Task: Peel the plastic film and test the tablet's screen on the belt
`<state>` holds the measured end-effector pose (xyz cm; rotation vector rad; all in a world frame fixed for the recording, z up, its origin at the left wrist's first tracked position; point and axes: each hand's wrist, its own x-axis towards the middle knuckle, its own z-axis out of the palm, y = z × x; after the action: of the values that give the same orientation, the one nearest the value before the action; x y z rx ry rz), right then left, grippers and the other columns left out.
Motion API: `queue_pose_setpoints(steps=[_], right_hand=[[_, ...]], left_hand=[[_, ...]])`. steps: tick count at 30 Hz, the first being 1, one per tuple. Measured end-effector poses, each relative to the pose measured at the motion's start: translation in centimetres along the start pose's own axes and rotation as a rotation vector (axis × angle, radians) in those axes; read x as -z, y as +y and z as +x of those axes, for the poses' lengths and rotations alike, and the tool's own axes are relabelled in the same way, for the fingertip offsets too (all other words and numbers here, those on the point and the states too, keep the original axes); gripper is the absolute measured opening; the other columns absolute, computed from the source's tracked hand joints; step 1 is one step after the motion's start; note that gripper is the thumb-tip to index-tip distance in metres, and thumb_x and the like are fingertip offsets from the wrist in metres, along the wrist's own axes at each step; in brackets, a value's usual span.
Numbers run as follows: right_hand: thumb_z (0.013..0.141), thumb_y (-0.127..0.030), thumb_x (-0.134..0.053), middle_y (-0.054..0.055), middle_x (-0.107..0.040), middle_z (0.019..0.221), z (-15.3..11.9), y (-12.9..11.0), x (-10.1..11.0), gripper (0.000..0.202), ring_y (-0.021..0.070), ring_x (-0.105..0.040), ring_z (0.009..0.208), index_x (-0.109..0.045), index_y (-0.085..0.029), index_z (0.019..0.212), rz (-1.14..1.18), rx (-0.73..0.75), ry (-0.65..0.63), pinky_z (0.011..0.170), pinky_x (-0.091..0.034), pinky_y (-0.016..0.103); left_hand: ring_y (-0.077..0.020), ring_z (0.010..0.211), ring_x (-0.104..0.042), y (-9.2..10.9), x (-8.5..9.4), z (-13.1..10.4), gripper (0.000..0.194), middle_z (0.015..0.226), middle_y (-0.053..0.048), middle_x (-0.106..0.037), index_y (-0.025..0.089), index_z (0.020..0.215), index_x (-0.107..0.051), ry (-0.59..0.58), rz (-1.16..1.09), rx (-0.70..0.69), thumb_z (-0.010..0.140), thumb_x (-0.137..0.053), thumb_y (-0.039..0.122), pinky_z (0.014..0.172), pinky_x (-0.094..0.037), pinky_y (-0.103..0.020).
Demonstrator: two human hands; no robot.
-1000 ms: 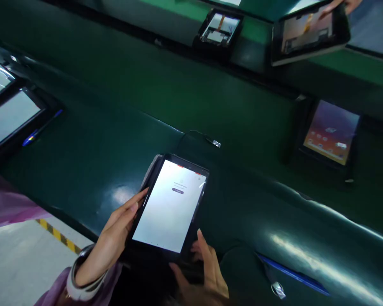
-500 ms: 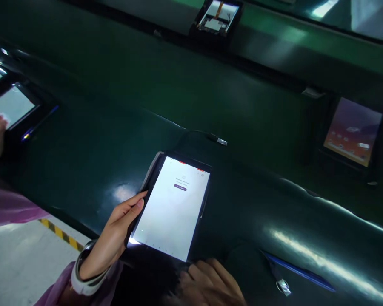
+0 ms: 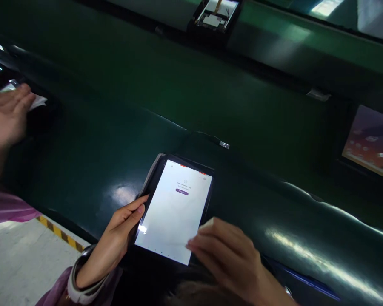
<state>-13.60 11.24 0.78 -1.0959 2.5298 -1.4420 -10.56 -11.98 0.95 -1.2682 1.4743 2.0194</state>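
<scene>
The left hand [image 3: 121, 238] is gripping the lit tablet [image 3: 175, 210] by its left edge, fingers curled on the bezel, propping it over the dark green table [image 3: 115, 106] near the front edge. The right hand [image 3: 230, 255], which half a sec ago was low under the tablet's bottom edge, is now rising w/ fingers loosely spread, fingertips hovering at the screen's lower right corner; can't tell if they're touching the glass. So it looks like a tap or swipe is coming. The screen is showing white w/ a small purple button. A co-worker's hand [image 3: 6, 114] is now reaching in at far left. Another tablet [image 3: 370, 142] w/ an orange home screen is lying at right, an opened one [image 3: 215, 17] up top.
</scene>
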Motion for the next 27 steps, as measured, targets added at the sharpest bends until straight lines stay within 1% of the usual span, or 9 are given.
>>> queue_pose_setpoints(steps=[2,5,9,12,15,17,20,23,27], right_hand=[[0.09,-0.008,-0.064,0.005,-0.066,0.083,2.7,1.7,1.0,0.007,0.0124,-0.063,0.072,-0.065,-0.013,0.094,0.076,0.008,0.039,0.059,-0.052,0.024],[0.088,-0.011,-0.069,0.001,-0.067,0.084,6.2,4.4,2.5,0.005,0.0088,-0.063,0.073,-0.067,-0.016,0.087,0.1,-0.065,0.101,0.059,-0.05,0.019],[0.085,-0.019,-0.075,-0.002,-0.066,0.079,9.1,7.3,4.3,0.004,0.0076,-0.061,0.07,-0.071,-0.019,0.083,0.086,-0.177,0.22,0.059,-0.048,0.02],[0.085,-0.021,-0.073,-0.002,-0.065,0.078,10.0,8.9,5.3,0.008,0.0073,-0.063,0.073,-0.071,-0.015,0.081,0.132,-0.256,0.327,0.064,-0.048,0.021],[0.085,-0.02,-0.071,-0.001,-0.068,0.077,10.5,9.9,5.9,0.008,0.0064,-0.064,0.072,-0.071,-0.013,0.081,0.161,-0.318,0.416,0.066,-0.05,0.02],[0.081,-0.018,-0.075,-0.002,-0.069,0.074,10.8,10.4,6.1,0.005,0.0058,-0.063,0.066,-0.071,-0.016,0.079,0.175,-0.324,0.491,0.062,-0.05,0.018],[0.075,-0.016,-0.081,-0.003,-0.069,0.07,11.3,11.0,6.2,0.009,0.0064,-0.059,0.059,-0.073,-0.02,0.076,0.17,-0.305,0.586,0.053,-0.048,0.019],[0.074,-0.02,-0.082,-0.003,-0.067,0.067,11.7,11.3,6.4,0.009,0.0073,-0.055,0.053,-0.074,-0.022,0.074,0.125,-0.342,0.634,0.047,-0.041,0.023],[0.071,-0.02,-0.083,-0.002,-0.065,0.062,12.0,11.8,6.7,0.009,0.0087,-0.053,0.049,-0.075,-0.022,0.073,0.059,-0.385,0.698,0.044,-0.038,0.025]], left_hand=[[-0.0187,0.1,-0.074,0.1,0.1,-0.1,0.036,0.104,0.001,-0.081,0.028,0.103,-0.079,-0.024,0.004,0.017,0.072,-0.084,0.046,0.079,-0.059,-0.017],[-0.0218,0.101,-0.074,0.5,0.0,-0.4,0.038,0.104,-0.001,-0.081,0.027,0.107,-0.078,-0.021,-0.01,0.07,0.074,-0.082,0.045,0.079,-0.06,-0.023],[-0.0188,0.094,-0.075,0.6,-0.2,-0.4,0.035,0.099,0.001,-0.081,0.029,0.101,-0.08,-0.028,-0.058,0.097,0.069,-0.087,0.042,0.08,-0.059,-0.019],[-0.0166,0.088,-0.076,0.0,0.0,0.1,0.035,0.096,0.001,-0.082,0.03,0.102,-0.08,-0.065,-0.1,0.071,0.069,-0.087,0.04,0.081,-0.058,-0.017],[-0.0188,0.087,-0.077,-0.8,0.6,0.7,0.035,0.098,-0.002,-0.082,0.029,0.107,-0.079,-0.11,-0.107,0.048,0.074,-0.084,0.04,0.077,-0.058,-0.019],[-0.0212,0.086,-0.077,-1.2,1.0,1.0,0.038,0.097,-0.004,-0.082,0.027,0.11,-0.078,-0.142,-0.098,0.054,0.076,-0.081,0.043,0.076,-0.059,-0.021],[-0.0217,0.091,-0.076,-1.4,1.2,1.1,0.042,0.099,-0.005,-0.081,0.026,0.114,-0.076,-0.149,-0.065,0.059,0.078,-0.08,0.046,0.08,-0.057,-0.021],[-0.0217,0.096,-0.075,-1.3,1.2,0.9,0.041,0.103,-0.004,-0.081,0.028,0.114,-0.076,-0.127,-0.03,0.059,0.078,-0.079,0.047,0.085,-0.055,-0.021],[-0.0203,0.091,-0.076,-1.3,1.3,0.9,0.036,0.101,-0.002,-0.081,0.032,0.114,-0.076,-0.128,-0.025,0.064,0.081,-0.077,0.046,0.084,-0.056,-0.023]])
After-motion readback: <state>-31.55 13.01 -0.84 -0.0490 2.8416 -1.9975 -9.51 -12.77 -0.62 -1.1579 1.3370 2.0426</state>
